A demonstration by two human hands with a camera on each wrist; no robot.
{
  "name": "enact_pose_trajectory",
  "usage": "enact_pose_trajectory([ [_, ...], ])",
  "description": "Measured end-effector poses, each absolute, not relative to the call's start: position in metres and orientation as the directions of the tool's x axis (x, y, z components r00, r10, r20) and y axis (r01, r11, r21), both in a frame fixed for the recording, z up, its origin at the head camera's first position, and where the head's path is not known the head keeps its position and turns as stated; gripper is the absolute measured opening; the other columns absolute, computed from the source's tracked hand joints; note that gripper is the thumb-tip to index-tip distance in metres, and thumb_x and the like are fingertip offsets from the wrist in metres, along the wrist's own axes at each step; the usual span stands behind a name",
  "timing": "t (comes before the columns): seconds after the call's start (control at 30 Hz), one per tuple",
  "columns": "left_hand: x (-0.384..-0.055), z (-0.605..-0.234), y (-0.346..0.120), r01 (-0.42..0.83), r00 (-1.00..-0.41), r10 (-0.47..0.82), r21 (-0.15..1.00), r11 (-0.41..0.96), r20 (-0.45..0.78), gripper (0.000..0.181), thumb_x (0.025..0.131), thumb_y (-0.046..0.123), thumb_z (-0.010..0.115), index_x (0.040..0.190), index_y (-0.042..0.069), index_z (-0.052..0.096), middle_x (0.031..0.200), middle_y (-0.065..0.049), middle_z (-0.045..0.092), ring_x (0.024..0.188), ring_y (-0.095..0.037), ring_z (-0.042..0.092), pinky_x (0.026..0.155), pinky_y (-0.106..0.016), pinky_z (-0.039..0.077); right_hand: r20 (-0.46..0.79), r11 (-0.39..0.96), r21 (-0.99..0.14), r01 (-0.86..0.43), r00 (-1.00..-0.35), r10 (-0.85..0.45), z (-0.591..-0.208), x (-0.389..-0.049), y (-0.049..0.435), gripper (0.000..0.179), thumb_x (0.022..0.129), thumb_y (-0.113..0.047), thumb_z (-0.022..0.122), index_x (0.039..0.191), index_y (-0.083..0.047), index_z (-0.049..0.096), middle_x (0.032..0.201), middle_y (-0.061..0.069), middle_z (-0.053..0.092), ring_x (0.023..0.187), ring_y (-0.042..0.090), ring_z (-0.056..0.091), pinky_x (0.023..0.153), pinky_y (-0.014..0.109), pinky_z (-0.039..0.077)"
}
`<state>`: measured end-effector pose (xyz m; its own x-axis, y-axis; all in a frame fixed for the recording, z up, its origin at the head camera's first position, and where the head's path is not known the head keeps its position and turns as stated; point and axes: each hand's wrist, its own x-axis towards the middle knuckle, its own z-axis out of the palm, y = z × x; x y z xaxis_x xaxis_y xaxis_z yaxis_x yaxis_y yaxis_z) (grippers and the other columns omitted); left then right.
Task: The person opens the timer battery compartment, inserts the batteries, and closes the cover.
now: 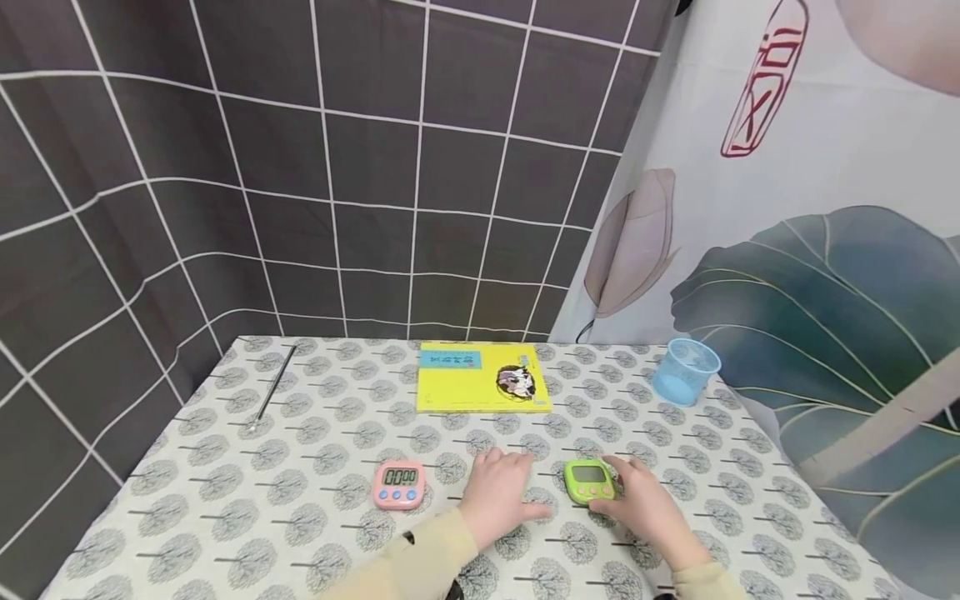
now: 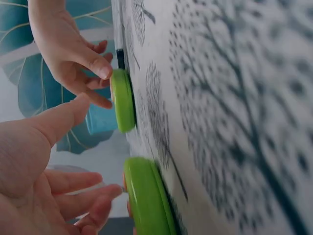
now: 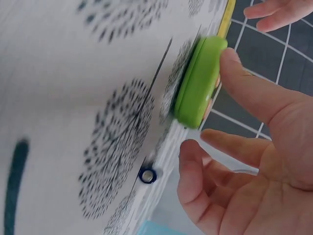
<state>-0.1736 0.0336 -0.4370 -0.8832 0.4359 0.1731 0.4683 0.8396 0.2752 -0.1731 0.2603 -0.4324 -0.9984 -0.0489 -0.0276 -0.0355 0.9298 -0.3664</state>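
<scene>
Near the table's front, my left hand hovers with spread fingers over a second green digital timer, which it hides in the head view. One fingertip is at that timer's button face; the thumb stands away from it. My right hand is beside the other green timer, thumb tip at its edge. Its index finger appears just off that timer in the right wrist view, and the fingers are loosely bent. Left of my left hand lies a pink timer with blue buttons, its display reading 00:00.
A yellow book lies at the back middle. A translucent blue cup stands at the back right. At the back left lies a thin dark rod. A small round dark-rimmed thing is near my right hand, its kind unclear.
</scene>
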Motion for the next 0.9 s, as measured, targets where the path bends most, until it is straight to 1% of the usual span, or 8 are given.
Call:
enact_pose_trajectory([
  [0.13, -0.175, -0.438, 0.045, 0.460, -0.887, 0.420, 0.299, 0.836, 0.190, 0.072, 0.072, 0.059, 0.071, 0.125, 0.010, 0.060, 0.110, 0.000, 0.069, 0.079, -0.014, 0.048, 0.078, -0.029, 0.040, -0.086, 0.932, -0.363, -0.006, -0.995, -0.040, -0.432, -0.174, 0.265, 0.088, 0.062, -0.034, 0.085, 0.131, 0.005, 0.049, 0.131, 0.043, 0.038, 0.118, 0.057, 0.042, 0.094, 0.064, 0.038],
  [0.3, -0.177, -0.437, 0.058, 0.451, -0.892, 0.411, 0.333, 0.828, 0.187, 0.069, 0.071, 0.057, 0.073, 0.121, 0.010, 0.062, 0.106, 0.000, 0.071, 0.080, -0.014, 0.050, 0.075, -0.027, 0.039, -0.114, 0.936, -0.353, 0.001, -0.993, -0.042, -0.434, -0.175, 0.268, 0.088, 0.060, -0.030, 0.085, 0.130, 0.008, 0.048, 0.127, 0.042, 0.043, 0.120, 0.057, 0.039, 0.096, 0.064, 0.036],
  [0.37, -0.179, -0.437, 0.064, 0.448, -0.894, 0.407, 0.326, 0.832, 0.190, 0.069, 0.070, 0.057, 0.073, 0.120, 0.011, 0.063, 0.106, 0.001, 0.071, 0.081, -0.014, 0.051, 0.075, -0.027, 0.039, -0.117, 0.934, -0.357, 0.002, -0.992, -0.042, -0.434, -0.175, 0.267, 0.087, 0.060, -0.028, 0.086, 0.130, 0.008, 0.049, 0.121, 0.037, 0.051, 0.116, 0.053, 0.046, 0.096, 0.062, 0.038],
  [0.47, -0.182, -0.438, 0.071, 0.445, -0.895, 0.404, 0.306, 0.842, 0.191, 0.072, 0.069, 0.059, 0.073, 0.121, 0.011, 0.063, 0.105, 0.001, 0.071, 0.083, -0.015, 0.053, 0.076, -0.027, 0.040, -0.122, 0.929, -0.370, 0.011, -0.992, -0.036, -0.434, -0.177, 0.265, 0.087, 0.059, -0.025, 0.086, 0.130, 0.008, 0.049, 0.110, 0.026, 0.059, 0.103, 0.041, 0.057, 0.092, 0.056, 0.044],
  [0.6, -0.184, -0.437, 0.079, 0.446, -0.894, 0.411, 0.277, 0.851, 0.179, 0.072, 0.067, 0.060, 0.073, 0.118, 0.011, 0.064, 0.099, -0.001, 0.072, 0.082, -0.016, 0.054, 0.074, -0.027, 0.040, -0.118, 0.918, -0.398, 0.011, -0.992, -0.039, -0.435, -0.178, 0.263, 0.084, 0.059, -0.020, 0.086, 0.129, 0.008, 0.049, 0.098, 0.013, 0.064, 0.089, 0.026, 0.062, 0.086, 0.050, 0.049],
  [0.7, -0.185, -0.435, 0.083, 0.430, -0.903, 0.406, 0.278, 0.859, 0.142, 0.073, 0.065, 0.061, 0.074, 0.118, 0.011, 0.064, 0.097, -0.003, 0.071, 0.083, -0.017, 0.056, 0.075, -0.027, 0.041, -0.098, 0.910, -0.414, -0.014, -0.993, -0.060, -0.436, -0.178, 0.263, 0.079, 0.060, -0.017, 0.085, 0.127, 0.007, 0.052, 0.095, 0.010, 0.066, 0.085, 0.022, 0.062, 0.083, 0.047, 0.050],
  [0.8, -0.185, -0.432, 0.087, 0.415, -0.909, 0.403, 0.281, 0.865, 0.103, 0.077, 0.064, 0.061, 0.074, 0.121, 0.010, 0.062, 0.100, -0.004, 0.070, 0.088, -0.019, 0.058, 0.079, -0.029, 0.043, -0.078, 0.907, -0.419, -0.033, -0.994, -0.072, -0.436, -0.177, 0.264, 0.074, 0.061, -0.014, 0.085, 0.126, 0.007, 0.054, 0.096, 0.011, 0.066, 0.084, 0.021, 0.062, 0.083, 0.046, 0.051],
  [0.9, -0.185, -0.433, 0.087, 0.433, -0.900, 0.425, 0.276, 0.858, 0.094, 0.072, 0.064, 0.058, 0.076, 0.116, 0.009, 0.064, 0.095, -0.004, 0.070, 0.086, -0.019, 0.058, 0.078, -0.029, 0.043, -0.081, 0.908, -0.418, -0.029, -0.994, -0.069, -0.436, -0.178, 0.262, 0.072, 0.062, -0.014, 0.084, 0.125, 0.006, 0.054, 0.097, 0.010, 0.067, 0.084, 0.020, 0.063, 0.082, 0.046, 0.051],
])
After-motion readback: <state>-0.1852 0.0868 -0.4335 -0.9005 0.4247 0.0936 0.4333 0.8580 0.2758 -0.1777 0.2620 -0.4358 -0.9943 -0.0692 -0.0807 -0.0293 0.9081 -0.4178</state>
